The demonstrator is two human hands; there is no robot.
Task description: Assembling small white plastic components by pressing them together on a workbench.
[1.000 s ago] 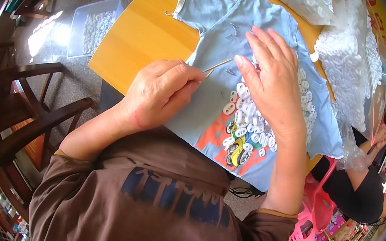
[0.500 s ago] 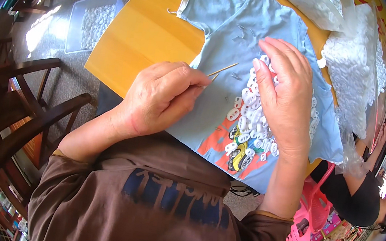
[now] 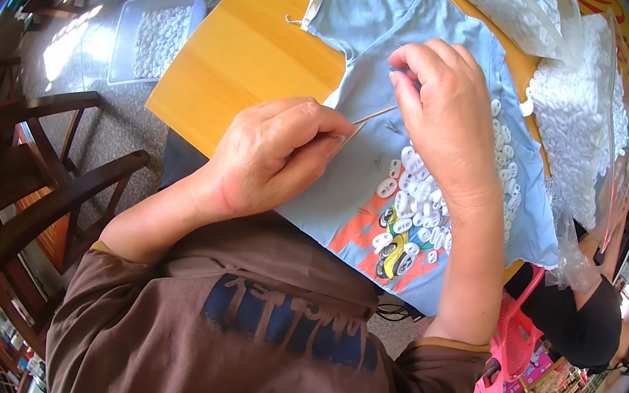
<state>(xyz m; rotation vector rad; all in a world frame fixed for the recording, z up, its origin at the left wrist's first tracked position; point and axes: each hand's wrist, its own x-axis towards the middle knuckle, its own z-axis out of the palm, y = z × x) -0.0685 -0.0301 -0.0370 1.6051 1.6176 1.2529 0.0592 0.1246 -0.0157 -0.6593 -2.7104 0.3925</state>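
Observation:
My left hand [image 3: 281,149] is closed, its thumb and index finger pinching a thin tan stick-like piece [image 3: 377,115]. A second thin length slants down by its fingertips. Over the light blue shirt [image 3: 380,16], my right hand [image 3: 453,119] is bent, with thumb and index tips close together where small silver bits lie. Whatever is between those tips is too small to make out. One silver bit [image 3: 391,127] shows between the two hands. White oval pieces with two holes [image 3: 416,201] are heaped on the shirt below my right hand, partly under its wrist.
Beneath the shirt is a yellow wooden table [image 3: 245,54]. Clear bags of white pieces [image 3: 572,110] stand at the right. A clear tub [image 3: 153,39] of similar pieces sits on the floor at left, beyond a dark chair [image 3: 56,188]. Another person [image 3: 582,316] is at the far right.
My right hand has moved up and left from over the white pieces to the silver bits, its fingers drawing together. My left hand keeps its pinch and has shifted slightly right.

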